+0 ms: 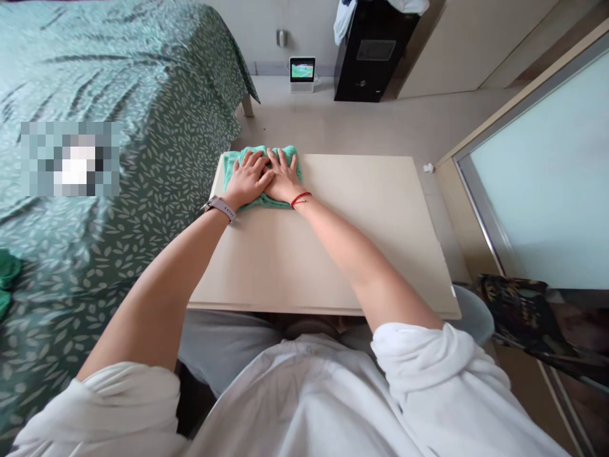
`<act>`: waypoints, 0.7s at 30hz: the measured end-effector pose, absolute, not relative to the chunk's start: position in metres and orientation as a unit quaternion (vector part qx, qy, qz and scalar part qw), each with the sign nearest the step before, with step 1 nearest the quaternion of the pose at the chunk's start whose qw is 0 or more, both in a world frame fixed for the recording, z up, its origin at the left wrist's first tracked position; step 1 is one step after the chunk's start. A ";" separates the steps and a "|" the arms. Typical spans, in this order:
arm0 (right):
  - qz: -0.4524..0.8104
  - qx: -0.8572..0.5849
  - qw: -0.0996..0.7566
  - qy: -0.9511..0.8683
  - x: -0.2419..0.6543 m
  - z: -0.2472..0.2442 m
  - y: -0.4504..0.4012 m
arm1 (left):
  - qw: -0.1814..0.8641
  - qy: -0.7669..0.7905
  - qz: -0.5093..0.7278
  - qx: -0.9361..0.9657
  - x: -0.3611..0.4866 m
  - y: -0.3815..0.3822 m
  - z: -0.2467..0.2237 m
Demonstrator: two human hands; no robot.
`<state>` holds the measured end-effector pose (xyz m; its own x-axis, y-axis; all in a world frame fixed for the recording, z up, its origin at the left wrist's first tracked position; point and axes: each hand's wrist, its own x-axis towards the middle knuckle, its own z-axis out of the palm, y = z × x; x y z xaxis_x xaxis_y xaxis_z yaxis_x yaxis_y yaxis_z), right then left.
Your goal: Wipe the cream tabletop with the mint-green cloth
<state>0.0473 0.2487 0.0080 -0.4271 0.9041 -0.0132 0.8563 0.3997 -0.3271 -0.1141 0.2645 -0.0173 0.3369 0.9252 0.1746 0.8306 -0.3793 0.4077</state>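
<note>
A folded green cloth (287, 204) lies flat at the far left corner of a cream table (333, 273). My left hand (247, 181), with a watch (221, 208) at its wrist, presses down on the cloth with fingers spread. Beside it my right hand (283, 181) also rests flat on the cloth, fingers apart, a red bracelet (301, 199) round its wrist. The two hands touch, and the left thumb overlaps the right hand. Part of the cloth is hidden under the palms.
A bed with a green leaf-patterned cover (157, 146) stands along the table's left side. On the floor beyond are a small lit screen (302, 71) and a black cabinet (373, 57). A frosted panel (547, 171) is at the right, with dark patterned fabric (518, 311) near it.
</note>
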 end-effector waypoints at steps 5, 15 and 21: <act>0.137 -0.515 0.078 -0.843 0.065 0.001 0.193 | 0.123 0.544 0.159 0.815 -0.097 0.197 -0.013; 0.125 -0.449 0.077 -0.881 0.116 0.003 0.046 | 0.129 0.572 0.129 0.800 -0.049 0.025 -0.006; 0.136 -0.460 0.100 -0.872 0.138 -0.009 -0.003 | 0.164 0.501 0.125 0.840 -0.039 -0.015 -0.014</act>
<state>0.1384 -0.0027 -0.0091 -0.5563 0.8295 0.0492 0.7751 0.5393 -0.3291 -0.0386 -0.0149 -0.0136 0.4665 0.8833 0.0453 0.8016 -0.4439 0.4006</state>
